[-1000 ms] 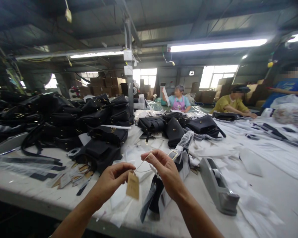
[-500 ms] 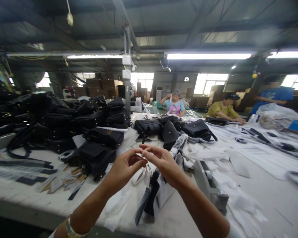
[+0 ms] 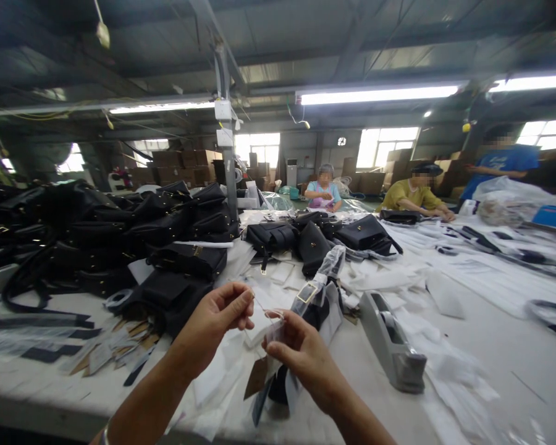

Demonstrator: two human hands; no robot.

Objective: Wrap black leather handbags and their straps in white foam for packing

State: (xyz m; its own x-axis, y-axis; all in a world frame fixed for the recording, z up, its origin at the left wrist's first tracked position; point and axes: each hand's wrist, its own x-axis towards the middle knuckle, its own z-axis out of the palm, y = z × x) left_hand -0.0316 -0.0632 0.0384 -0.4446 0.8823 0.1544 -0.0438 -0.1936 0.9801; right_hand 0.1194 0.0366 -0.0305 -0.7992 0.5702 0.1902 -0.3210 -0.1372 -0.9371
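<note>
My left hand is closed in a pinch on one end of a thin string. Lower and to the right, my right hand grips the string's looped part and a small pale hang tag between thumb and fingers. A brown tag dangles beneath that hand. Just behind the right hand lies a black strap with a gold buckle, partly wrapped in clear plastic. Dark strap pieces below are partly hidden by the hand and tags.
Black handbags are heaped at the left, with more bags at mid-table. A grey tape dispenser stands right of my hands. Loose cardboard tags lie at the left. Co-workers sit and stand across the table.
My hands have come apart, the right one moving down, and the string now stretches between them. The brown tag has come into view. The camera view has shifted slightly.
</note>
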